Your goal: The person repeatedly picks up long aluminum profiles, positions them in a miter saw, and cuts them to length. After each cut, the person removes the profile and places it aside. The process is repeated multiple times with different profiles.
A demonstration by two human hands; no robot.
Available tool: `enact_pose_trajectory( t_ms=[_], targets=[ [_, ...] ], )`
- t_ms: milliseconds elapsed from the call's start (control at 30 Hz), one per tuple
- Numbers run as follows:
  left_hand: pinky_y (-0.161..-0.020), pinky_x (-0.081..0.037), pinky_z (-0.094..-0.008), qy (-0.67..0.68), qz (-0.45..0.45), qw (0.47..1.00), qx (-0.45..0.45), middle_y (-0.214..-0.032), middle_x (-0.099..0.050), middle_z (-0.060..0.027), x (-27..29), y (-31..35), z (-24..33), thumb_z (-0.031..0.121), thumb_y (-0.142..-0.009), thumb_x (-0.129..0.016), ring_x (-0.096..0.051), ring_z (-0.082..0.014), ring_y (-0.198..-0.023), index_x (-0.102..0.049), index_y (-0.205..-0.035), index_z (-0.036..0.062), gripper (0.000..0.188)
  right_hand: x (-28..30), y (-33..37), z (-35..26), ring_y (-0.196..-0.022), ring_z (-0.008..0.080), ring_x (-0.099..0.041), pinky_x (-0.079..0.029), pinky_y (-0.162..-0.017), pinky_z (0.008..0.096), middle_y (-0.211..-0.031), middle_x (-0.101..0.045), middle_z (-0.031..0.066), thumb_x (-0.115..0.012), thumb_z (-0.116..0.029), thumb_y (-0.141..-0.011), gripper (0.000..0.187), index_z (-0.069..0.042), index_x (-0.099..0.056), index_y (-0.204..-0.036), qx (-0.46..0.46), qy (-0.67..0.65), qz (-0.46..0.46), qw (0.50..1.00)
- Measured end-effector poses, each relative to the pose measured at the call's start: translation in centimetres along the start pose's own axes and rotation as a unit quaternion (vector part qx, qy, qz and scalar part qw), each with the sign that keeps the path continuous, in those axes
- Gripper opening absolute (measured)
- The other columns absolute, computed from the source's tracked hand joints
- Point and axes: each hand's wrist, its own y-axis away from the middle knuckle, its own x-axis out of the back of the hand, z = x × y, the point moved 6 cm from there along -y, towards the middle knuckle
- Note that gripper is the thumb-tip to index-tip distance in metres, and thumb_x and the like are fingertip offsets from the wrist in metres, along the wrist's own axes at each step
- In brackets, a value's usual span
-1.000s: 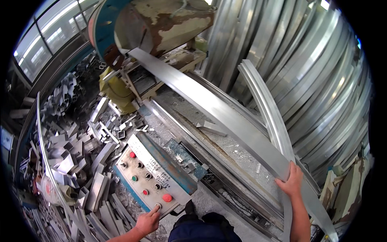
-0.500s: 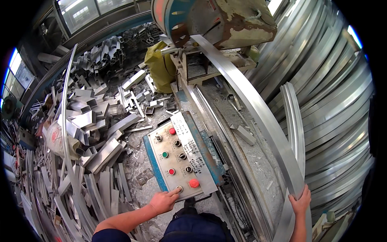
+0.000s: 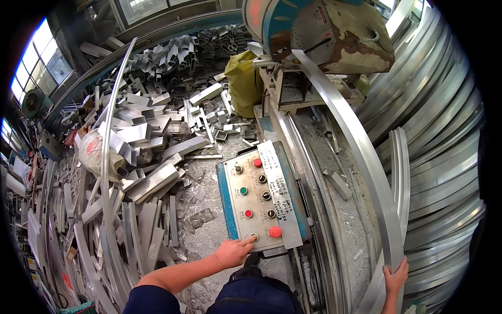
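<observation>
My left hand (image 3: 234,253) reaches over the lower edge of a blue-framed control box (image 3: 235,206). Its outstretched fingers touch a small round push button (image 3: 254,237) and hold nothing. At the right, my right hand (image 3: 396,275) grips the near end of a long, flat aluminium profile (image 3: 361,136), thumb on one side and fingers on the other. The profile runs away from me to a cutting saw (image 3: 319,34) with a round blue guard, where its far end rests near the saw's base. Red, green and black controls sit on the box's face, beside a strip with handwriting.
Aluminium offcuts (image 3: 136,133) are heaped at the left, with a long thin bar (image 3: 107,136) standing over them. A yellow sack (image 3: 243,83) is beside the saw. Metal rails (image 3: 314,220) run along the box. Long profiles (image 3: 444,172) are stacked at the right.
The whole view has shifted, so the box, saw and profile now appear farther right. My left hand stays at the same button, and my right hand stays on the profile.
</observation>
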Motion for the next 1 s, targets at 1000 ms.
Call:
enact_pose_trajectory(
  t_ms=[1000],
  targets=[
    [-0.055,-0.053,-0.0402,0.013,0.031,0.999,-0.023,-0.133,-0.057,-0.0044,0.2,-0.3,0.1,0.014,-0.083,-0.058,-0.065,-0.0285,-0.065,-0.058,-0.103,0.0118,0.02,0.6,0.2,-0.1,-0.113,0.0411,-0.048,-0.039,-0.096,0.0489,-0.121,-0.051,0.0188,-0.078,-0.03,-0.061,0.093,-0.005,-0.037,-0.141,-0.005,-0.016,0.002,1.0]
  ],
)
